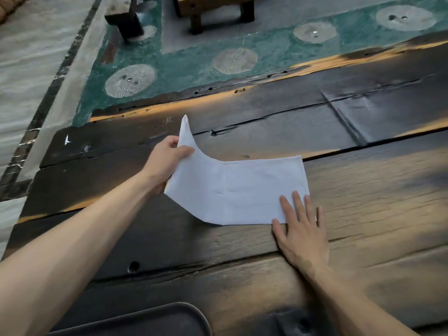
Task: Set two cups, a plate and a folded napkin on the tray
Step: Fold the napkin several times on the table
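A white napkin (242, 187) lies in the middle of the dark wooden table (363, 185), folded into a long strip. My left hand (167, 161) pinches its left end between thumb and fingers and holds that end lifted off the table, with one corner pointing up. My right hand (300, 226) lies flat with straight fingers, pressing the napkin's near right corner onto the wood. A dark tray (155, 318) shows at the bottom edge, near my left forearm; only its far rim and a bit of its floor are in view. No cups or plate are in view.
The table's far edge runs diagonally across the upper half. Beyond it lie a green floor covering with round pale patterns (131, 80) and the dark legs of wooden furniture (196, 20). Bare planks extend right of the napkin.
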The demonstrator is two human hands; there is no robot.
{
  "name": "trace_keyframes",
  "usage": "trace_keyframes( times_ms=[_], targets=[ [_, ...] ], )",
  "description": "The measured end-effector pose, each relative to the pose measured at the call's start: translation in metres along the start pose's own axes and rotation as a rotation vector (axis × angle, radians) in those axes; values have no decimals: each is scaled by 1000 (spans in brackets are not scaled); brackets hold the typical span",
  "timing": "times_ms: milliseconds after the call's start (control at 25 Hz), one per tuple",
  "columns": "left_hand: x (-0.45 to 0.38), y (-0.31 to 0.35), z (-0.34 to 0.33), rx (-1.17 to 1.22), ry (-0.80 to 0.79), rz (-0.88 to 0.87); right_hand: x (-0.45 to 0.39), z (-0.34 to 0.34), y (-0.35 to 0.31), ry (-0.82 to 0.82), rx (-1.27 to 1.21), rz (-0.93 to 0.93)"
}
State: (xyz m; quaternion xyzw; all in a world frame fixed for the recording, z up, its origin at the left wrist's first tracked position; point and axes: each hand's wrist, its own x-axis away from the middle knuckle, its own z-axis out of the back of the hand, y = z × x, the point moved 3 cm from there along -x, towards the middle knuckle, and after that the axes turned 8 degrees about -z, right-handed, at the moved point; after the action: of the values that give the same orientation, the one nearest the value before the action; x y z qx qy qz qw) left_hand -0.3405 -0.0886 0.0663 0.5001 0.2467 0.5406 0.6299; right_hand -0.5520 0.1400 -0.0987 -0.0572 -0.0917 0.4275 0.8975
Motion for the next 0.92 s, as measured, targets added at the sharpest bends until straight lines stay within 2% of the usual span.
trace_keyframes(
  times_ms=[160, 320, 520, 920],
  targets=[
    [6, 34, -52, 51, -33, -49, 4, 5, 1, 15, -20, -66],
    [3, 46, -109, -2, -96, -88, 10, 11, 16, -21, -47, -5],
    [2, 20, -180, -97, -215, -26, 16, 20, 57, -21, 1, -15],
    [6, -28, -260, -247, -258, -36, 14, 15, 59, 34, -15, -35]
  ],
)
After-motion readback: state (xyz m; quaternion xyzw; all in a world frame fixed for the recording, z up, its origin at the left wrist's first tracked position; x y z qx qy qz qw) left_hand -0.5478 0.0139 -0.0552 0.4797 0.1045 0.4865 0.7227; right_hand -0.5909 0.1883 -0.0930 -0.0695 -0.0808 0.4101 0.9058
